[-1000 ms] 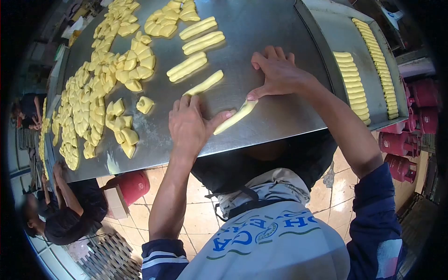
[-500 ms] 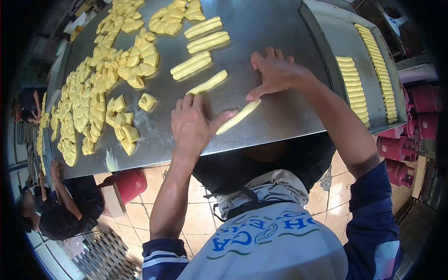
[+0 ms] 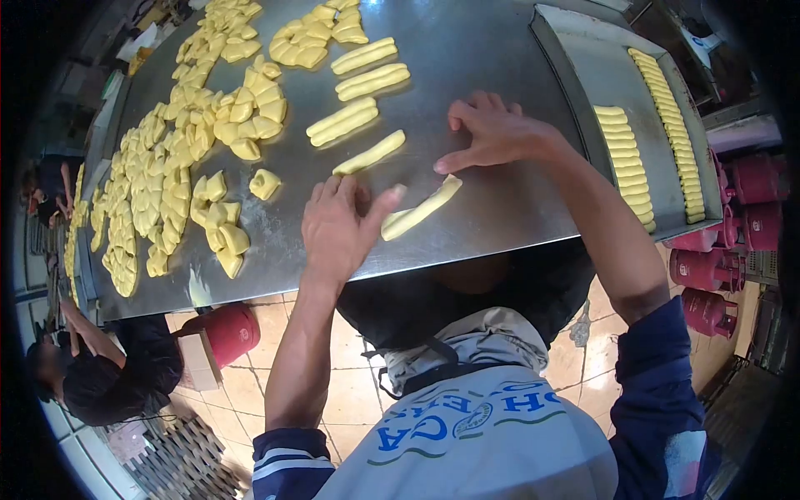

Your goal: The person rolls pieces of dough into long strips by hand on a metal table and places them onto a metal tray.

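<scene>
A strip of yellow dough (image 3: pixel 423 208) lies on the steel table near its front edge, slightly bent and flattened along its length. My left hand (image 3: pixel 340 229) is beside the strip's left end, its thumb lifted off and its fingers apart from the dough. Above the right end is my right hand (image 3: pixel 498 135), with thumb and fingers spread and nothing held. A single dough rope (image 3: pixel 371 152) rests just beyond my left fingertips. Farther back are several dough sticks (image 3: pixel 342 122), some showing a groove along the middle.
Many cut dough pieces (image 3: pixel 158 179) cover the left of the steel table (image 3: pixel 467 50). To the right, a metal tray (image 3: pixel 658 137) holds two rows of dough sticks. Red gas cylinders (image 3: pixel 704 271) stand beyond it. Another person (image 3: pixel 108 367) is at the lower left.
Both thumbs have come up off the dough strip, which now looks flatter and more bent. The person at the left has shifted an arm.
</scene>
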A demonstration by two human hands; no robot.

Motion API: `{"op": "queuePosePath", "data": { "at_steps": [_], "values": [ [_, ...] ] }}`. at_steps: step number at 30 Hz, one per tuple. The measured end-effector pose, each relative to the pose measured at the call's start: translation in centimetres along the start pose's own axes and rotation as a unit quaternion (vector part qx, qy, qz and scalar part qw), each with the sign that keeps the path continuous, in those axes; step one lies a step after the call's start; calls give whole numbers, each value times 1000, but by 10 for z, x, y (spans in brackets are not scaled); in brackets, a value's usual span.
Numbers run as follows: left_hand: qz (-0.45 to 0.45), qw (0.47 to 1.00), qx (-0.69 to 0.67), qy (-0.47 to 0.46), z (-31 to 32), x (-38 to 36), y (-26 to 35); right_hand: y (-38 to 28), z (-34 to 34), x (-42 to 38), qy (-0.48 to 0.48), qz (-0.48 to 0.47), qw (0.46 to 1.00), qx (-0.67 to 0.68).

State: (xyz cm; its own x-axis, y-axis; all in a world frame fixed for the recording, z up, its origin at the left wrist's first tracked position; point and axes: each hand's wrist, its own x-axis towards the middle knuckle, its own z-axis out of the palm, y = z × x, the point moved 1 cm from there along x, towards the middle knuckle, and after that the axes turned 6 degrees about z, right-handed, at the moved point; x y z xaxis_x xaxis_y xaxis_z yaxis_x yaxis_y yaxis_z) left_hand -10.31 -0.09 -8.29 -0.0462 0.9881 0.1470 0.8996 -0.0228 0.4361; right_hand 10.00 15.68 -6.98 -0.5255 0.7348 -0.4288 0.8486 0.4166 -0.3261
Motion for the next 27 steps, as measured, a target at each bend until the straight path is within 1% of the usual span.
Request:
{"op": "queuePosePath", "data": {
  "at_steps": [2, 5, 8, 11, 14, 17, 20, 23, 25, 27],
  "values": [
    [17, 999, 32, -14, -8, 0, 10, 0, 0, -8, -12, 24, 1000, -14],
    [-15, 997, 67, -22, -5, 6, 12, -11, 10, -12, 54, 92, 992, -70],
    [26, 995, 97, -4, 0, 4, 6, 3, 8, -6, 45, 41, 997, -38],
    [34, 997, 75, 2, 0, 3, 3, 15, 3, -4, 34, 14, 999, 37],
    [37, 997, 69, -5, 0, 4, 3, 6, 7, -8, 33, 20, 999, -3],
    [36, 997, 69, -9, 0, 5, 3, -12, 16, -4, 57, 46, 997, -16],
    [41, 997, 68, -3, 0, 4, 3, -16, 17, -5, 102, 53, 992, -42],
    [68, 995, 66, 11, 0, 1, 0, 7, 3, -11, 89, -39, 988, 120],
    [66, 996, 50, 13, 1, 1, -4, 21, 5, -24, 37, -18, 977, 208],
    [66, 997, 44, 16, 2, 1, -7, 18, 13, -35, 0, -9, 957, 289]
  ]
}}
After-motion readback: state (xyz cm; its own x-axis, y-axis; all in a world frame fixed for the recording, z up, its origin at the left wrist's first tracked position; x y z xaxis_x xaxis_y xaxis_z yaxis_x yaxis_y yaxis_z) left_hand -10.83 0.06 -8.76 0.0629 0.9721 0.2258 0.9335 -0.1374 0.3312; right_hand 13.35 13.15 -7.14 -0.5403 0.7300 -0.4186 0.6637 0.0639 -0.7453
